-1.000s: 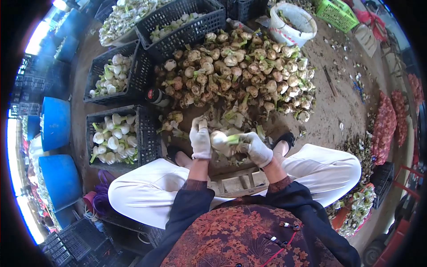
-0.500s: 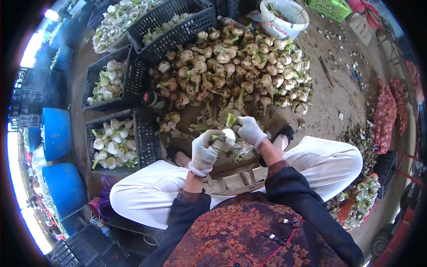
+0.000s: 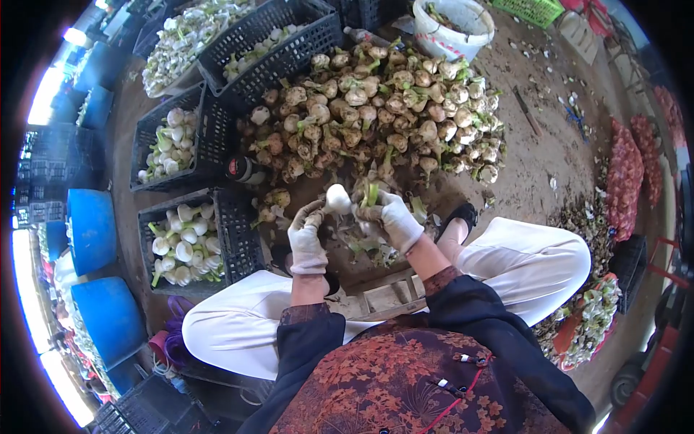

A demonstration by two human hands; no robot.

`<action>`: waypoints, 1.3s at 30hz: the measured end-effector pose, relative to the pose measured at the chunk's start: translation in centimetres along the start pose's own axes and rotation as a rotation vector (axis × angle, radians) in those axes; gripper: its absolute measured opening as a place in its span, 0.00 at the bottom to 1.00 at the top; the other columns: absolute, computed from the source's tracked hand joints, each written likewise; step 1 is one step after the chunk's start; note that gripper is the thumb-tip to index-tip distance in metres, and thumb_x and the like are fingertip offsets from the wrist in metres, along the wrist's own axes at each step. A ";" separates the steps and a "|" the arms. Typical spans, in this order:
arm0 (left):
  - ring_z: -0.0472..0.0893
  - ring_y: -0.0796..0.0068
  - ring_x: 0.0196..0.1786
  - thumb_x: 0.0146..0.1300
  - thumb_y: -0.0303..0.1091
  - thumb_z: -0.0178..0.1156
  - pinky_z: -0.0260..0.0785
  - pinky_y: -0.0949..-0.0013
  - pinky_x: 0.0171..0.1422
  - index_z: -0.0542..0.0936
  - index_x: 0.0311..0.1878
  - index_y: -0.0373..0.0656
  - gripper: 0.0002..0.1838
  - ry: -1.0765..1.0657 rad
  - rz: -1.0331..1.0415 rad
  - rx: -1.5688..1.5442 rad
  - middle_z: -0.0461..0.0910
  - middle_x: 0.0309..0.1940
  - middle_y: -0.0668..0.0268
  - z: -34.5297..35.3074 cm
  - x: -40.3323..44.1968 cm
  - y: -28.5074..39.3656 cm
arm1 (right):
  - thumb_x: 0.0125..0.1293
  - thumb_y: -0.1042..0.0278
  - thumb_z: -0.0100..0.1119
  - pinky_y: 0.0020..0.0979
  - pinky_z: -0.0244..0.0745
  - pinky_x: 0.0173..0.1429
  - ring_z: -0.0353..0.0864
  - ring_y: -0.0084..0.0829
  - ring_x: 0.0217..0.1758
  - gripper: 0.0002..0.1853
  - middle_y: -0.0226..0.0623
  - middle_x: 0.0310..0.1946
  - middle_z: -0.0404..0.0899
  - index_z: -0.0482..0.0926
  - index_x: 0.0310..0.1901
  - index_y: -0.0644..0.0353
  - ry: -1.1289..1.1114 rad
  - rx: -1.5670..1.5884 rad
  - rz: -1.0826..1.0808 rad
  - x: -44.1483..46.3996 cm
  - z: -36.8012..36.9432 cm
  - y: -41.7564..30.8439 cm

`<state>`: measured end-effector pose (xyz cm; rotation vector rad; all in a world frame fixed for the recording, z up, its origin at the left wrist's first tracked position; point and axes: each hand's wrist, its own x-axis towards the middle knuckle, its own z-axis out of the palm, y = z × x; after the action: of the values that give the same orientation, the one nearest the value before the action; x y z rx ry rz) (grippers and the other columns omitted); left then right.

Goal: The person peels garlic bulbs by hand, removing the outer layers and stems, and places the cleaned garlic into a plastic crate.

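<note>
My left hand [image 3: 307, 237], in a pale soiled glove, is closed on a peeled white garlic bulb [image 3: 337, 200] held between my knees. Close to its right, my gloved right hand [image 3: 394, 220] has its fingers closed around green leafy peel [image 3: 371, 194]. Beyond both hands lies a large heap of unpeeled garlic [image 3: 361, 108] with dirty skins. Loose peelings [image 3: 369, 246] lie on the ground below the hands. Peeled bulbs with green stems fill a black crate [image 3: 238, 249] on the left.
Another black crate [image 3: 210, 141] of bulbs stands farther up the left, beside a dark bottle [image 3: 244, 171]. A white bucket [image 3: 452, 45] is behind the heap. A long thin tool [image 3: 528, 112] and red net sacks [image 3: 623, 181] lie at right. A wooden stool [image 3: 383, 295] is between my legs.
The white bulb has moved left and up with my left hand. My right hand has moved slightly down and left with the green peel. The camera view has shifted a little.
</note>
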<state>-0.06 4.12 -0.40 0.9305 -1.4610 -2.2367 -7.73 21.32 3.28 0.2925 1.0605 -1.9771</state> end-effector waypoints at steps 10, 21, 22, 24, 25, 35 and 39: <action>0.76 0.75 0.32 0.67 0.44 0.54 0.69 0.73 0.31 0.76 0.50 0.36 0.19 -0.227 0.191 -0.632 0.78 0.39 0.63 -3.2 8.0 15.0 | 0.54 0.71 0.50 0.44 0.74 0.50 0.79 0.50 0.47 0.17 0.55 0.40 0.79 0.81 0.46 0.50 0.522 -1.514 -0.339 9.7 -11.4 -1.6; 0.78 0.77 0.44 0.63 0.29 0.60 0.72 0.76 0.47 0.68 0.63 0.41 0.25 -0.317 -0.144 0.213 0.77 0.47 0.64 2.5 1.6 -5.8 | 0.55 0.74 0.50 0.34 0.75 0.52 0.79 0.45 0.50 0.24 0.48 0.47 0.79 0.75 0.57 0.51 0.405 -1.198 -0.487 14.7 -13.2 -2.3; 0.77 0.75 0.49 0.62 0.29 0.61 0.71 0.75 0.51 0.63 0.67 0.41 0.31 -0.373 -0.035 0.225 0.75 0.52 0.63 3.0 1.8 -6.7 | 0.53 0.77 0.48 0.30 0.74 0.54 0.80 0.41 0.51 0.26 0.47 0.47 0.80 0.75 0.57 0.55 0.292 -1.215 -0.530 12.1 -11.2 -1.6; 0.73 0.73 0.56 0.59 0.26 0.63 0.67 0.73 0.59 0.56 0.70 0.42 0.38 -0.461 0.016 0.247 0.71 0.57 0.63 4.0 1.8 -6.3 | 0.47 0.83 0.48 0.28 0.72 0.58 0.80 0.37 0.54 0.29 0.48 0.51 0.79 0.75 0.56 0.64 0.051 -1.180 -0.495 6.1 -6.6 -1.1; 0.75 0.75 0.53 0.58 0.25 0.64 0.69 0.74 0.56 0.60 0.68 0.41 0.35 -0.398 -0.058 0.151 0.72 0.55 0.65 4.9 1.3 -4.9 | 0.51 0.82 0.50 0.27 0.73 0.56 0.80 0.33 0.51 0.25 0.43 0.48 0.80 0.75 0.55 0.65 -0.020 -0.973 -0.458 4.6 -6.3 0.1; 0.75 0.79 0.48 0.50 0.51 0.72 0.70 0.74 0.53 0.65 0.63 0.38 0.43 -0.402 0.128 0.054 0.76 0.48 0.66 4.3 -2.5 -0.9 | 0.64 0.65 0.60 0.22 0.72 0.43 0.76 0.18 0.39 0.16 0.33 0.38 0.81 0.77 0.47 0.68 -0.101 -0.571 -0.255 1.6 -2.4 -1.0; 0.76 0.78 0.47 0.55 0.58 0.64 0.70 0.72 0.54 0.66 0.62 0.37 0.41 -0.388 0.022 -0.018 0.76 0.50 0.66 3.2 -2.6 -0.7 | 0.65 0.67 0.59 0.25 0.73 0.44 0.74 0.19 0.41 0.15 0.31 0.39 0.80 0.77 0.49 0.67 -0.224 -0.675 -0.269 0.2 -0.2 -1.7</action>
<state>-0.22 8.13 0.77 0.4868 -1.5899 -2.5085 -9.24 21.79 4.05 -0.4438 1.5946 -1.6968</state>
